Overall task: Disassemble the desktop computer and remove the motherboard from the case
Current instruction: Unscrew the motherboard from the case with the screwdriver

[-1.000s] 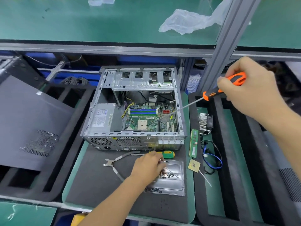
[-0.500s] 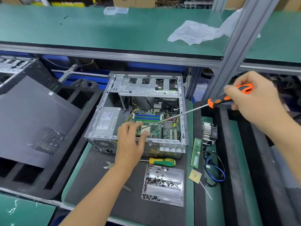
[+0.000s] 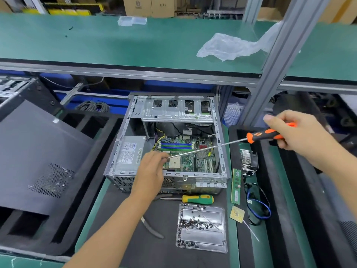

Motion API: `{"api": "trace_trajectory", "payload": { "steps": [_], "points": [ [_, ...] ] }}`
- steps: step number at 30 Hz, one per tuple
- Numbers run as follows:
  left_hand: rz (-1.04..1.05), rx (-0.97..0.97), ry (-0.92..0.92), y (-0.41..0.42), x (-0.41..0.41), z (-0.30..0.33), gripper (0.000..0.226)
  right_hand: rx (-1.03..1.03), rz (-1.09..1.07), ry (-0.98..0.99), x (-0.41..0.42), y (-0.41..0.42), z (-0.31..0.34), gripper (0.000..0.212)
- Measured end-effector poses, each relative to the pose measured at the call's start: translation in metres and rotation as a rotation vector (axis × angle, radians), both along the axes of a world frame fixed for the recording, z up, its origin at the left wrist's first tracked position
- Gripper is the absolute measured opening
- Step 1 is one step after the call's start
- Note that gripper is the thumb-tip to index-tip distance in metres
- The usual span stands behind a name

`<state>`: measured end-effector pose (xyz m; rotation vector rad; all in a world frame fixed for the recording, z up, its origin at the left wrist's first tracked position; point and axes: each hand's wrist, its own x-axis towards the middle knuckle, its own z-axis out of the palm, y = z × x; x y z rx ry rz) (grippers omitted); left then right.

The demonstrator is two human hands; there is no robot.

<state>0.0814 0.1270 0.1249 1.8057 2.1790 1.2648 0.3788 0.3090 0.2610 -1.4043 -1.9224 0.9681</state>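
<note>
An open silver computer case (image 3: 222, 147) lies on its side on the dark mat, with the green motherboard (image 3: 190, 160) and grey power supply (image 3: 129, 151) inside. My right hand (image 3: 301, 140) grips the orange-black handle of a long screwdriver (image 3: 258, 136), whose thin shaft slants down-left over the board. My left hand (image 3: 151, 172) is over the case's near rim, fingertips pinching the screwdriver tip above the board's left side.
In front of the case lie a yellow-green screwdriver (image 3: 198, 199), pliers (image 3: 152, 229) and a metal tray (image 3: 201, 246) holding several screws. To the right are a RAM stick (image 3: 236, 187), CPU chip (image 3: 237, 213), heatsink (image 3: 249, 161) and blue cable (image 3: 258, 207). The case's side panel (image 3: 38, 151) rests at left.
My left hand left the screw tray, rose over the case rim and now pinches the screwdriver tip. My right hand kept hold of the handle; the view tilted up.
</note>
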Motion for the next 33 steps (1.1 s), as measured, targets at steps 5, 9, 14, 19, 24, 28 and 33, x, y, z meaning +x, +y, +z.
{"api": "trace_trajectory", "payload": {
  "steps": [5,9,14,19,24,28,33],
  "points": [
    [0.009,0.034,0.061,-0.015,-0.026,0.001,0.017,-0.104,0.275,-0.336,0.002,-0.020,0.004,0.053],
    [-0.019,0.076,0.126,-0.045,-0.042,-0.016,0.023,-0.333,0.468,-0.401,0.001,-0.040,-0.007,0.034],
    [-0.055,-0.037,0.204,-0.091,-0.059,-0.062,0.022,-0.458,0.606,-0.447,-0.012,-0.072,-0.047,0.022],
    [-0.047,-0.284,0.190,-0.127,-0.071,-0.107,0.034,-0.391,0.520,-0.532,-0.032,-0.105,-0.112,0.022],
    [0.002,-0.308,0.220,-0.138,-0.075,-0.123,0.063,-0.287,0.404,-0.479,-0.041,-0.131,-0.171,0.026],
    [0.044,-0.324,0.236,-0.133,-0.078,-0.129,0.054,-0.094,0.319,-0.646,-0.045,-0.147,-0.206,0.026],
    [0.053,-0.285,0.246,-0.124,-0.083,-0.132,0.034,0.050,0.200,-0.581,-0.048,-0.164,-0.230,0.029]
  ]
}}
